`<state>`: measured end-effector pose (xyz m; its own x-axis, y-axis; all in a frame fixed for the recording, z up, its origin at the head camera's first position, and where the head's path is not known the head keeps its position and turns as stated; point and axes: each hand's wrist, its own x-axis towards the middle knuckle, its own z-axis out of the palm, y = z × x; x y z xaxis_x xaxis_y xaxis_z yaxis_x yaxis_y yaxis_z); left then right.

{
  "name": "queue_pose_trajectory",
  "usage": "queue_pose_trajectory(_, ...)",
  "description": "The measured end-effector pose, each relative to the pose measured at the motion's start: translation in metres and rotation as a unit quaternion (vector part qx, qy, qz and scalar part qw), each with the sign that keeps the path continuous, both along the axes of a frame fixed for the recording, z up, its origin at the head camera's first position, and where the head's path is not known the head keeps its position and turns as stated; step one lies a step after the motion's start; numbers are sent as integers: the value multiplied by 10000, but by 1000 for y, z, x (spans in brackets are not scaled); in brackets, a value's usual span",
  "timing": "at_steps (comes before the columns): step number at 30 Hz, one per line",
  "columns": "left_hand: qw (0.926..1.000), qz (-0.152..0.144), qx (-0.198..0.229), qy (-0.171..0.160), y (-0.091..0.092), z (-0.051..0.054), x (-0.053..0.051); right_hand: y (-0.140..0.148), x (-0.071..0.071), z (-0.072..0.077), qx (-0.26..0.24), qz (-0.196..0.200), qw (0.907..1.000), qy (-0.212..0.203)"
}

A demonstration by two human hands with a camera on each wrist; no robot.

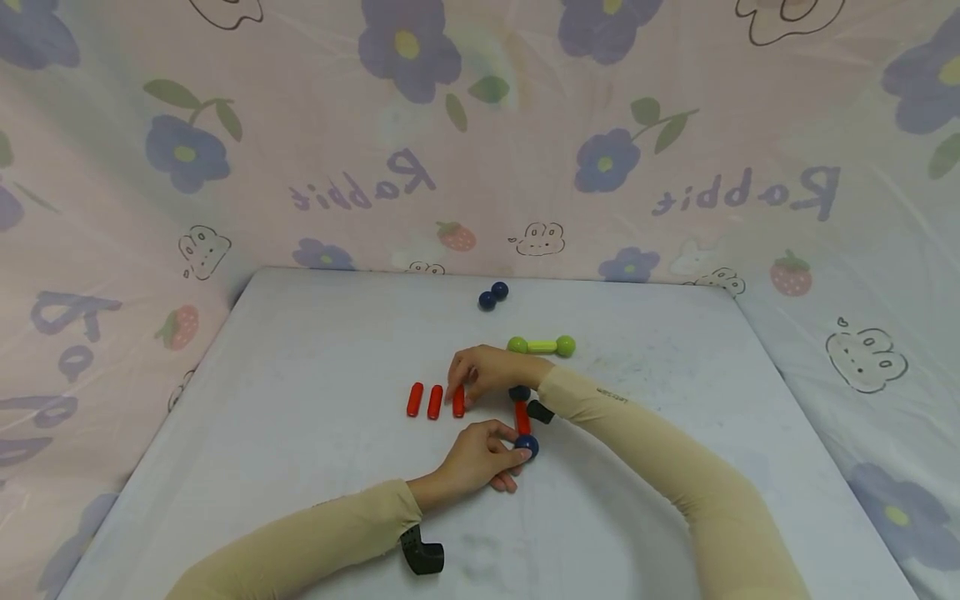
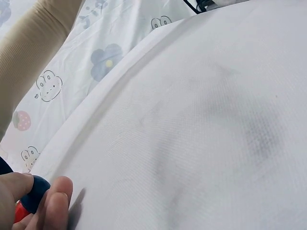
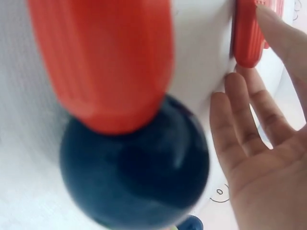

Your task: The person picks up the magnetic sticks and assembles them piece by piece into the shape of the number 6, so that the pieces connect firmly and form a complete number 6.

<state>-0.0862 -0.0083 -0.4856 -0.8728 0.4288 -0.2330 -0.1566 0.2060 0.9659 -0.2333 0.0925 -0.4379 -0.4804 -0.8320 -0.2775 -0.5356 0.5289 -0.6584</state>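
Closest to you, ur L hand (image 1: pixel 476 458) is gripping the near navy ball (image 1: pixel 528 447) on a red connector rod (image 1: pixel 522 418), w/ another navy ball (image 1: pixel 519 394) at its far end by ur R wrist. R hand (image 1: pixel 495 369) is pinching the rightmost loose red rod (image 1: pixel 459 403); two more red rods (image 1: pixel 435 402) sit just left, tons of room b/w them & the table's (image 1: pixel 300 358) L edge. Further out: lime dumbbell piece (image 1: pixel 542 346), then 2 navy balls (image 1: pixel 487 301) near the far edge.
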Motion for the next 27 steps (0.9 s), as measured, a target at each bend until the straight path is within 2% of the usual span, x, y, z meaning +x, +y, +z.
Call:
queue_pose_trajectory(12,10000,16,21,14,1,-1,1,-3,0,-5,15,-59,9998,-178)
queue_pose_trajectory(21,9996,21,-160,239,2,-3,1,-1,2,-7,-16,-160,9998,145)
queue_pose_trajectory(27,9999,24,-64,103,1,-3,1,6,5,0,-129,-298,9989,349)
